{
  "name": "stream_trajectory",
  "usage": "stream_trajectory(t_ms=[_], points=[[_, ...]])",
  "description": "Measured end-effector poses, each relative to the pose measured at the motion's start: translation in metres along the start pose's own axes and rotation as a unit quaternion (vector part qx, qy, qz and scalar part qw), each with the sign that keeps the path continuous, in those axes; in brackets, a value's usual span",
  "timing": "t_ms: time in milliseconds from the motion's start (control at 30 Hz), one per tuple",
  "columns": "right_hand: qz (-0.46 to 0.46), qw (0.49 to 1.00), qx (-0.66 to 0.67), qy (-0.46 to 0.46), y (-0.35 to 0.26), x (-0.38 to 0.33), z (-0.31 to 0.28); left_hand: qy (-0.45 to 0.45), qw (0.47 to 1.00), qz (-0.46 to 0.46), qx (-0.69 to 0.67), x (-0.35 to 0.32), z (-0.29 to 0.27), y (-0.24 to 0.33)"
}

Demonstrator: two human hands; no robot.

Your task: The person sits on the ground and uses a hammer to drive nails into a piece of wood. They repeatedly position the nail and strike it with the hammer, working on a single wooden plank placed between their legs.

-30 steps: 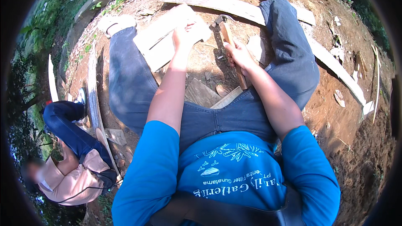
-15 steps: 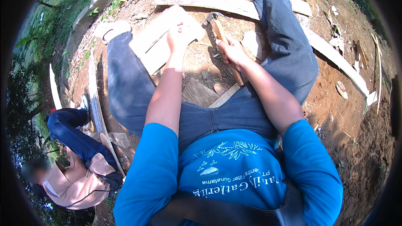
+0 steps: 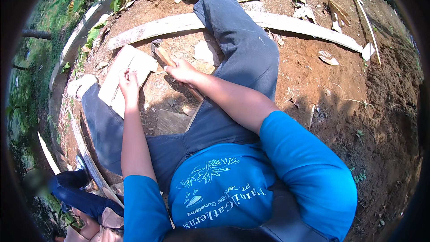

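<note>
My left hand (image 3: 129, 85) rests over a pale wooden board (image 3: 113, 80) lying between my spread legs. Its fingers are curled together; whatever they pinch, if anything, is too small to make out. In my right hand (image 3: 181, 71) is a hammer (image 3: 165, 56), gripped around its wooden handle. The dark hammer head points up and away, just right of the board and apart from it. The handle's lower end slants back toward my right thigh.
A long pale plank (image 3: 152, 29) crosses beyond the board, passing by my right leg. Another plank (image 3: 309, 28) extends rightward over the brown soil. A brownish wood piece (image 3: 170, 122) lies near my lap. At lower left, another person (image 3: 80, 190) sits beside a narrow plank (image 3: 87, 148).
My view has swung to the right, so the board, hammer and both hands appear farther left. My right hand still grips the hammer, and my left hand stays at the board.
</note>
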State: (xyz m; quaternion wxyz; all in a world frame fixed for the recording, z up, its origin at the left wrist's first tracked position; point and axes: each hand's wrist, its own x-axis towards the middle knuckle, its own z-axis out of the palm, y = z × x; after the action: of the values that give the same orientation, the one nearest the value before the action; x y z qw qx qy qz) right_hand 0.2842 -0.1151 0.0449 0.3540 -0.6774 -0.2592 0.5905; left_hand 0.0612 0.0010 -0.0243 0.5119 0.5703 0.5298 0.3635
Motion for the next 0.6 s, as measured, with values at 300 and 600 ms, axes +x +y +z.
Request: stream_trajectory(t_ms=[300,600], points=[[-0.005,1.000,0.013,-0.009,-0.014,-0.007,0.003,-0.002,1.000,-0.004,-0.010,-0.015,0.003,0.024],[0.012,0.999,0.042,-0.027,-0.017,-0.004,-0.002,0.035,0.996,0.030,0.078,0.002,0.019,0.010]])
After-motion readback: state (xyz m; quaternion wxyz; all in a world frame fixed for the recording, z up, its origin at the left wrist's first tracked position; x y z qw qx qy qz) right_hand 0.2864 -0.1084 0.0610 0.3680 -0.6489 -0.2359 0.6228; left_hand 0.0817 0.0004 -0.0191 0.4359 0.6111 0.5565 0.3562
